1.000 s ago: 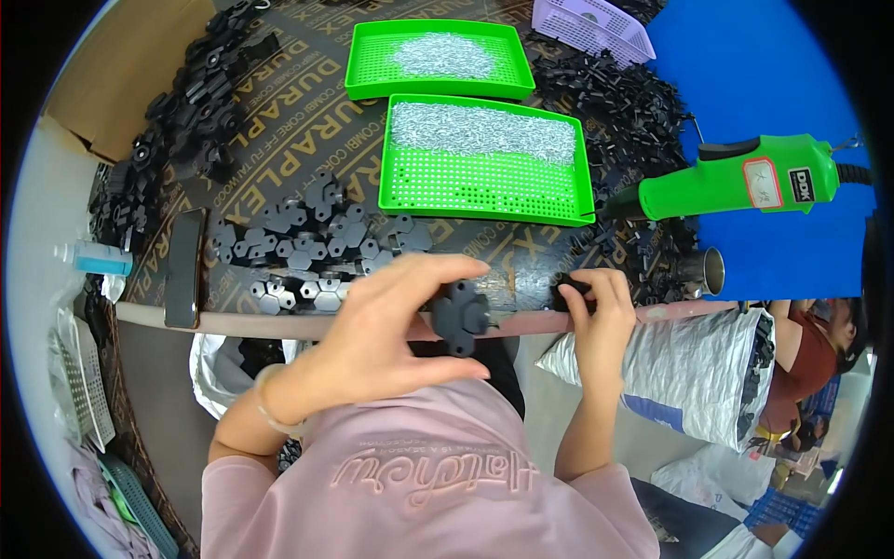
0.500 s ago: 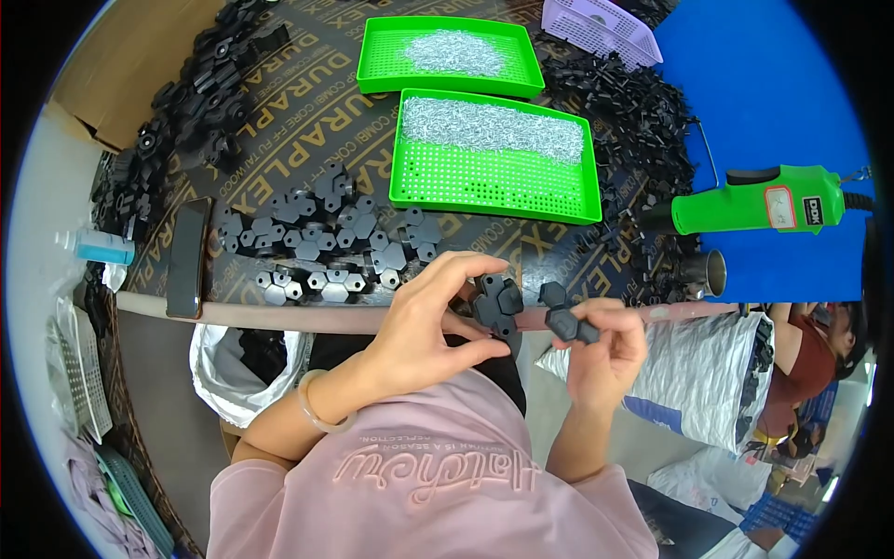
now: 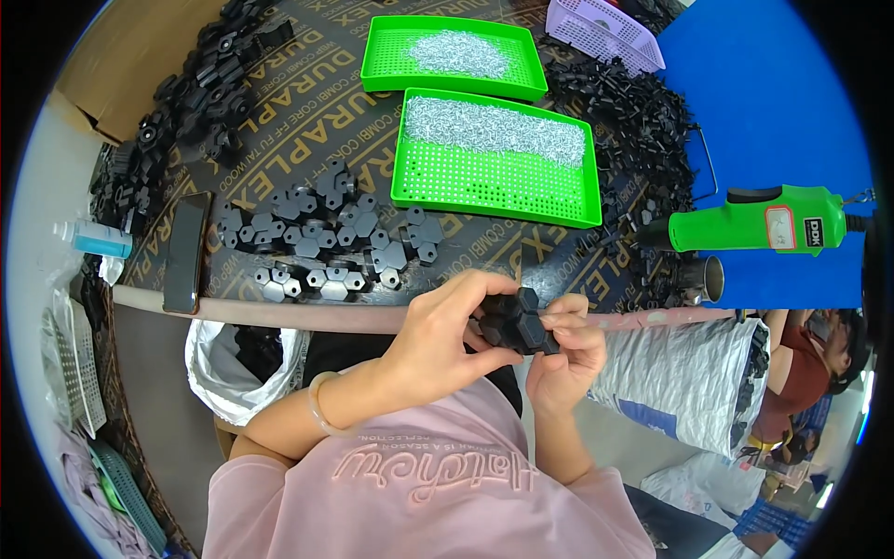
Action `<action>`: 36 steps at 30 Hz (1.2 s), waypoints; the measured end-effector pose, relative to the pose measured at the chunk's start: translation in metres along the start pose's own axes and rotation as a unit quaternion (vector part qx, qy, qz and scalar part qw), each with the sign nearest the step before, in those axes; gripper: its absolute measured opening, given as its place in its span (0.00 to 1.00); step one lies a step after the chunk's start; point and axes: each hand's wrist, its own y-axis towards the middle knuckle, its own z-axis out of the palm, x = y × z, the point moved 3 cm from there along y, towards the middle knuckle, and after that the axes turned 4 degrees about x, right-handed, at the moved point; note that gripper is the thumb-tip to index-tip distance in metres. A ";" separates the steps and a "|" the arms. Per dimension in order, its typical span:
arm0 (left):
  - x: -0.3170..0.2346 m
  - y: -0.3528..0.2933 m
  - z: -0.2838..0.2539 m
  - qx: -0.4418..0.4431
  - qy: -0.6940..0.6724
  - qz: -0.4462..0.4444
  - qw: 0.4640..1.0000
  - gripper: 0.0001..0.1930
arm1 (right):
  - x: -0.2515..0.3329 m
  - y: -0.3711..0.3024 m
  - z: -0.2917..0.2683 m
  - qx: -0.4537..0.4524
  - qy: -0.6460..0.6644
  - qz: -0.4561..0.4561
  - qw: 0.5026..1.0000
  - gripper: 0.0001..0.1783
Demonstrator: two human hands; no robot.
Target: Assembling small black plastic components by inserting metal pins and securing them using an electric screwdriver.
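Observation:
In front of my chest, just over the table's near edge, my left hand [image 3: 436, 328] grips a chunky black plastic part from its left side, thumb below and fingers above. My right hand [image 3: 570, 356] pinches a black plastic plate of joined hexagons [image 3: 523, 328] against that part. The two pieces touch and overlap, so their shared seam is hidden. My fingers cover much of both. Several similar black hexagonal assemblies [image 3: 361, 224] lie on the table, left of and beyond my hands.
Two green perforated trays [image 3: 494, 194] hold small silvery pieces. A green power screwdriver [image 3: 736, 224] and a metal cup [image 3: 703, 278] are at the right. Black parts heap on both sides. A phone [image 3: 186, 252] lies left. White sacks [image 3: 684, 387] stand below the edge; another person sits far right.
My right hand has moved left, bringing the hexagonal plate from apart into contact with the part in my left hand. The left hand has shifted slightly right and nearer.

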 end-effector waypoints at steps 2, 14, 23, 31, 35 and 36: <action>0.000 0.000 0.000 0.002 0.009 0.001 1.000 0.32 | 0.000 0.000 -0.001 0.010 0.005 -0.005 1.000 0.21; -0.014 0.006 -0.005 0.006 0.042 -0.006 0.999 0.31 | 0.011 0.013 -0.017 0.116 -0.176 -0.020 0.977 0.17; 0.002 0.002 -0.002 -0.004 -0.156 0.004 0.988 0.25 | 0.022 0.011 -0.010 0.070 -0.137 0.034 0.988 0.28; 0.012 -0.004 -0.013 0.015 -0.202 0.039 0.978 0.26 | 0.017 0.008 -0.003 0.117 -0.086 0.162 0.976 0.33; -0.005 -0.009 -0.023 0.075 -0.061 0.031 0.995 0.37 | 0.026 0.011 -0.002 0.154 -0.192 0.076 0.966 0.36; -0.010 -0.009 -0.029 0.075 -0.011 0.001 0.997 0.42 | 0.028 0.017 0.001 0.152 -0.218 0.072 0.961 0.36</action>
